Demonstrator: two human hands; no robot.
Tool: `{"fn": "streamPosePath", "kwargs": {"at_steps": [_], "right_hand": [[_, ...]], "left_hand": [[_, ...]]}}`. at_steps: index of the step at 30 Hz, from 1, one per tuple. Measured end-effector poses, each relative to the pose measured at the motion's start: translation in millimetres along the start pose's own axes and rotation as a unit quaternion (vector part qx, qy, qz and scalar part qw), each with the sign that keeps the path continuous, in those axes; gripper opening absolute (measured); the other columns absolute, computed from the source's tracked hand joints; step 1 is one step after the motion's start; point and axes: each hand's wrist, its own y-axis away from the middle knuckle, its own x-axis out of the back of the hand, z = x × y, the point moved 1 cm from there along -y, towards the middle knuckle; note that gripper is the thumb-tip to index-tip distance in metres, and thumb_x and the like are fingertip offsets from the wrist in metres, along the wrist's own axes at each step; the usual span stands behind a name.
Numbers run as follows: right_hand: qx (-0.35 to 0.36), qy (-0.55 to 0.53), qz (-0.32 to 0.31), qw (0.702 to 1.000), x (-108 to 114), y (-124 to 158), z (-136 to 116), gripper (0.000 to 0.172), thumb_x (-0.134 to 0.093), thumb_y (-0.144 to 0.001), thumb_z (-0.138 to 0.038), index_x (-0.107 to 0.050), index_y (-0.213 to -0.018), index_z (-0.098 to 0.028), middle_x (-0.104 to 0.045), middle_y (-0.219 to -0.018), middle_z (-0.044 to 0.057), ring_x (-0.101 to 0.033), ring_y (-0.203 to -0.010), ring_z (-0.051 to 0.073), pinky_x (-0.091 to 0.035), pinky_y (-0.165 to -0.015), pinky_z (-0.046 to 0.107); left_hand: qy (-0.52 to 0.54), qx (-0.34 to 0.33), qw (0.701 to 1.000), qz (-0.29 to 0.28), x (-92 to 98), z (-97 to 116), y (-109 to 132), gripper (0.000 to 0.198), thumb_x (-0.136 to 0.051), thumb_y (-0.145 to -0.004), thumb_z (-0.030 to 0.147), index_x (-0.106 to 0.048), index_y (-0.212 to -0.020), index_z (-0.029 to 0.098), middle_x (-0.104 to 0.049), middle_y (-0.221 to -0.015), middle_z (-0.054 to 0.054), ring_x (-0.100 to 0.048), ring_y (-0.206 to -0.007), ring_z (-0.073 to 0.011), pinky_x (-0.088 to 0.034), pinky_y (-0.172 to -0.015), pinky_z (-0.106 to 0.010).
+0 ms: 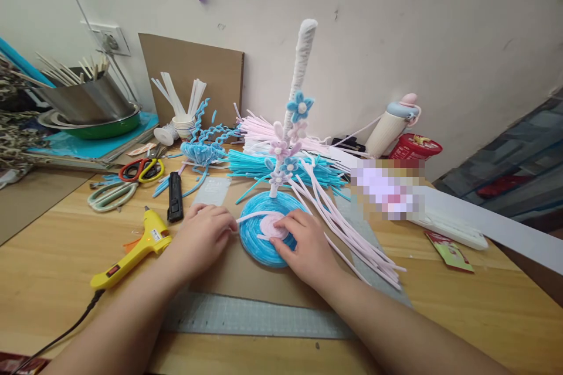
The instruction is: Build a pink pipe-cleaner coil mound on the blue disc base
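Note:
A small pink coil of pipe cleaner [273, 225] lies on a round blue base [259, 252] wound from pipe cleaners. My right hand [305, 240] grips the coil's edge between thumb and fingers. The loose pink end of the strand [253, 216] runs left into the closed fingers of my left hand [206, 231]. From the back of the base rises a white wrapped stem [301, 64], leaning slightly right. Blue and pink pipe-cleaner flowers [300, 106] are fixed along it. Under the base lies a cardboard sheet [250, 284].
A yellow glue gun [136, 249], a black box cutter [175, 198] and scissors [112, 195] lie on the left. Loose pink pipe cleaners [356, 228] spread at right, with blue bundles [250, 165] behind. A grey cutting mat [259, 319] extends under the cardboard. A tumbler [389, 129] stands back right.

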Motion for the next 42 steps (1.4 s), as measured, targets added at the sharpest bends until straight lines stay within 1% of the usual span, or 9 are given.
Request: {"fn": "streamPosePath", "kwargs": {"at_steps": [7, 10, 13, 17, 21, 25, 29, 38, 42], "right_hand": [[0.003, 0.003, 0.002, 1.0, 0, 0, 0, 0.015, -0.065, -0.082, -0.029, -0.066, -0.095, -0.022, -0.062, -0.093, 0.005, -0.056, -0.089, 0.023, -0.043, -0.083, 0.039], [0.005, 0.006, -0.002, 1.0, 0, 0, 0, 0.013, -0.064, -0.083, -0.029, -0.066, -0.093, -0.022, -0.062, -0.091, 0.004, -0.056, -0.088, 0.023, -0.042, -0.082, 0.039], [0.005, 0.008, 0.001, 1.0, 0, -1, 0, 0.013, -0.064, -0.083, -0.029, -0.066, -0.094, -0.022, -0.062, -0.092, 0.005, -0.056, -0.089, 0.023, -0.042, -0.082, 0.039], [0.009, 0.009, 0.002, 1.0, -1, 0, 0, 0.014, -0.063, -0.083, -0.029, -0.066, -0.094, -0.022, -0.061, -0.091, 0.005, -0.056, -0.088, 0.023, -0.043, -0.081, 0.039], [0.013, 0.007, 0.007, 1.0, -1, 1, 0, 0.014, -0.064, -0.082, -0.028, -0.066, -0.094, -0.023, -0.061, -0.092, 0.005, -0.056, -0.088, 0.023, -0.043, -0.081, 0.039], [0.014, 0.009, 0.009, 1.0, -2, 1, 0, 0.014, -0.064, -0.082, -0.029, -0.066, -0.094, -0.022, -0.061, -0.092, 0.005, -0.056, -0.089, 0.023, -0.043, -0.082, 0.039], [0.015, 0.009, 0.011, 1.0, -2, 0, 1, 0.015, -0.064, -0.082, -0.029, -0.066, -0.095, -0.023, -0.062, -0.093, 0.005, -0.056, -0.089, 0.023, -0.043, -0.082, 0.04], [0.009, 0.009, 0.002, 1.0, 0, 0, -1, 0.014, -0.064, -0.082, -0.029, -0.065, -0.095, -0.023, -0.062, -0.092, 0.005, -0.057, -0.091, 0.024, -0.043, -0.083, 0.041], [0.004, 0.014, -0.002, 1.0, -1, 0, 0, 0.015, -0.065, -0.082, -0.029, -0.065, -0.095, -0.023, -0.062, -0.093, 0.005, -0.057, -0.092, 0.024, -0.043, -0.084, 0.04]], "left_hand": [[0.0, 0.151, 0.982, 0.117, 3.0, -27, 33, 0.03, -0.045, -0.085, 0.034, -0.063, -0.106, 0.021, -0.058, -0.119, -0.009, -0.055, -0.111, -0.0283, -0.041, -0.094, -0.041], [-0.103, 0.235, 0.951, 0.171, 14.6, -29, 65, 0.039, -0.039, -0.089, 0.04, -0.056, -0.116, 0.019, -0.057, -0.116, -0.015, -0.054, -0.109, -0.0349, -0.042, -0.092, -0.047], [-0.205, 0.327, 0.919, 0.079, 23.5, -34, 93, 0.06, -0.038, -0.087, 0.057, -0.048, -0.125, 0.013, -0.058, -0.111, -0.02, -0.056, -0.1, -0.0431, -0.044, -0.083, -0.052], [-0.136, 0.378, 0.916, -0.024, 28.7, -45, 109, 0.06, -0.03, -0.091, 0.054, -0.039, -0.134, 0.014, -0.062, -0.114, -0.018, -0.06, -0.1, -0.0368, -0.046, -0.082, -0.044], [-0.027, 0.423, 0.905, 0.044, 33.8, -50, 114, 0.052, -0.031, -0.091, 0.049, -0.04, -0.131, 0.017, -0.062, -0.116, -0.016, -0.061, -0.1, -0.0342, -0.045, -0.083, -0.043], [0.248, 0.399, 0.87, 0.152, 35.7, -41, 121, 0.03, -0.044, -0.084, 0.053, -0.055, -0.094, 0.027, -0.062, -0.077, 0.0, -0.057, -0.08, -0.0243, -0.046, -0.076, -0.034], [0.495, 0.373, 0.782, 0.068, 25.0, -18, 114, 0.037, -0.062, -0.071, 0.058, -0.056, -0.067, 0.022, -0.052, -0.063, 0.0, -0.047, -0.065, -0.0178, -0.043, -0.064, -0.03], [0.48, 0.303, 0.822, -0.049, 14.4, 7, 72, 0.047, -0.053, -0.078, 0.06, -0.051, -0.054, 0.02, -0.051, -0.062, -0.002, -0.044, -0.066, -0.0173, -0.038, -0.062, -0.026], [0.5, 0.304, 0.807, -0.085, 15.6, 6, 61, 0.041, -0.054, -0.079, 0.058, -0.058, -0.062, 0.02, -0.052, -0.056, 0.0, -0.044, -0.061, -0.0167, -0.037, -0.061, -0.026]]}}
